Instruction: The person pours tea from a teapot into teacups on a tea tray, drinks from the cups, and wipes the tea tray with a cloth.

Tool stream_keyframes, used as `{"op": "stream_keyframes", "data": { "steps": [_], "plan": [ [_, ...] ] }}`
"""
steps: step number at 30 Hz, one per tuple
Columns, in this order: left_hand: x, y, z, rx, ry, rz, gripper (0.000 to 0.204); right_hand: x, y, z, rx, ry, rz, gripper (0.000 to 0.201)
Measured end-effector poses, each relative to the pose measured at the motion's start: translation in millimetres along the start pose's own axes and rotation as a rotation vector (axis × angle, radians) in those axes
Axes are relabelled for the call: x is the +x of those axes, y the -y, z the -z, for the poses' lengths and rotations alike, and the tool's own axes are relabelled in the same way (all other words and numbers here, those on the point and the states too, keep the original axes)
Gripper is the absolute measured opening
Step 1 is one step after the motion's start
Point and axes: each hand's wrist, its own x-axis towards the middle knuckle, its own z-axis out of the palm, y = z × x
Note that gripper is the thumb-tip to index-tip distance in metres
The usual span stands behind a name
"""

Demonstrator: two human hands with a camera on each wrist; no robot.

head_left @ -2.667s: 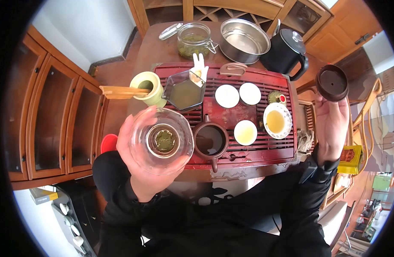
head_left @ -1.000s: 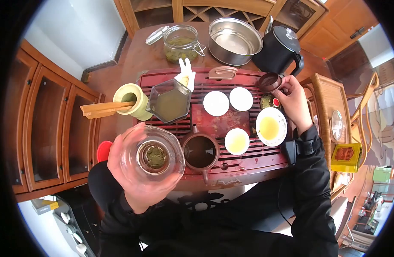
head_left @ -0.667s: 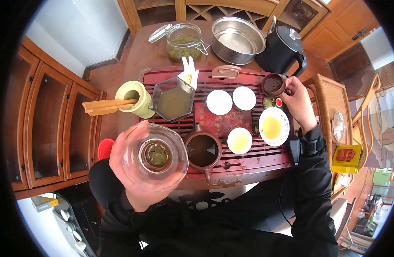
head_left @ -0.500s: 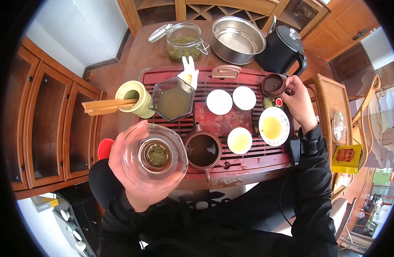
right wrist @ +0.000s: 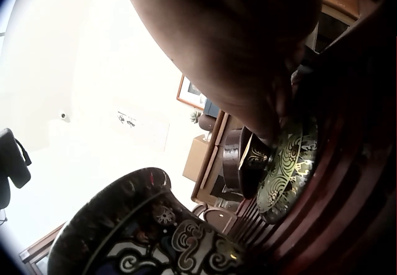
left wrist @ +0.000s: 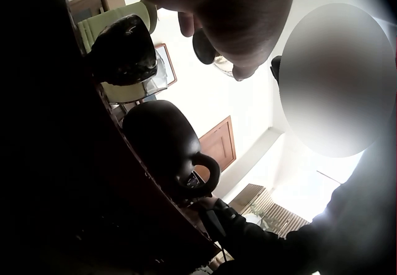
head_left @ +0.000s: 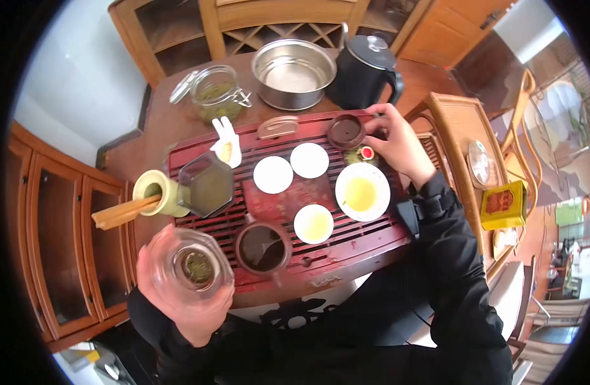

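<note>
My left hand (head_left: 191, 316) grips a clear glass vessel (head_left: 219, 260) with wet green leaves at its bottom, beside the tray's near left corner. My right hand (head_left: 401, 142) pinches the edge of a dark brown teapot lid (head_left: 346, 132), its hollow side with a small hole facing up. That lid is at the tray's far right corner, right by a green patterned lid (right wrist: 286, 171) with a red knob. Uncovered and filled with dark liquid, the brown teapot (head_left: 263, 248) stands on the slatted red tea tray (head_left: 288, 200), right of the glass vessel.
On the tray are several white cups (head_left: 273, 174), two bowls' worth of yellow tea visible, a hexagonal glass pitcher (head_left: 206, 186) and a white hand-shaped ornament (head_left: 226, 142). Behind stand a leaf-filled jar (head_left: 217, 93), a steel pot (head_left: 294, 74) and a black kettle (head_left: 365, 74).
My right hand has brought the teapot lid from out right of the tray to its far right corner. The left hand keeps its grip on the glass vessel. The head view has shifted.
</note>
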Motion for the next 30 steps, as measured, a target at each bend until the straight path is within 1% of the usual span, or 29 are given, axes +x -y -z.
{"op": "stream_keyframes", "data": {
  "steps": [2, 6, 8, 9, 10, 13, 16, 18, 21, 24, 26, 27, 28, 30],
  "plan": [
    [-1, 1, -2, -0.037, -0.030, 0.018, 0.110, -1, 3, 2, 0.001, -0.004, -0.003, 0.048],
    [-2, 2, -2, -0.044, -0.009, 0.025, 0.108, -1, 2, 5, -0.051, -0.009, 0.023, 0.050],
    [-2, 1, -3, -0.088, -0.016, 0.032, 0.105, -1, -3, 3, -0.050, -0.011, 0.088, 0.053],
    [-2, 1, -3, -0.090, -0.015, 0.030, 0.105, -1, -4, 5, -0.041, 0.021, 0.083, 0.057],
    [-2, 1, -3, -0.108, -0.012, 0.031, 0.104, -2, -3, 5, -0.040, 0.021, 0.083, 0.057],
    [-4, 3, -2, -0.141, -0.003, 0.037, 0.104, -3, -1, 2, -0.016, 0.044, 0.088, 0.061],
    [-4, 4, -4, -0.185, -0.002, 0.040, 0.106, -2, -7, 6, 0.071, 0.076, 0.108, 0.065],
    [-4, 5, -4, -0.199, -0.005, 0.045, 0.107, -1, -9, 6, 0.133, 0.084, 0.090, 0.068],
    [2, 4, -3, -0.159, 0.089, -0.058, 0.109, -2, -2, 3, 0.180, 0.084, 0.091, 0.064],
    [0, 4, -2, -0.206, 0.136, -0.025, 0.110, -2, 3, 0, 0.193, 0.087, 0.087, 0.062],
    [4, 1, -4, -0.203, 0.136, -0.048, 0.110, 0, 1, -1, 0.218, 0.088, 0.131, 0.063],
    [3, 1, -4, -0.241, 0.144, -0.045, 0.111, 0, -1, -1, 0.209, 0.112, 0.149, 0.059],
    [3, 1, -4, -0.276, 0.149, -0.041, 0.111, -1, 2, -3, 0.217, 0.121, 0.153, 0.059],
    [4, -3, -4, -0.232, 0.129, -0.031, 0.110, -6, 16, -6, 0.242, 0.134, 0.081, 0.054]
  ]
}}
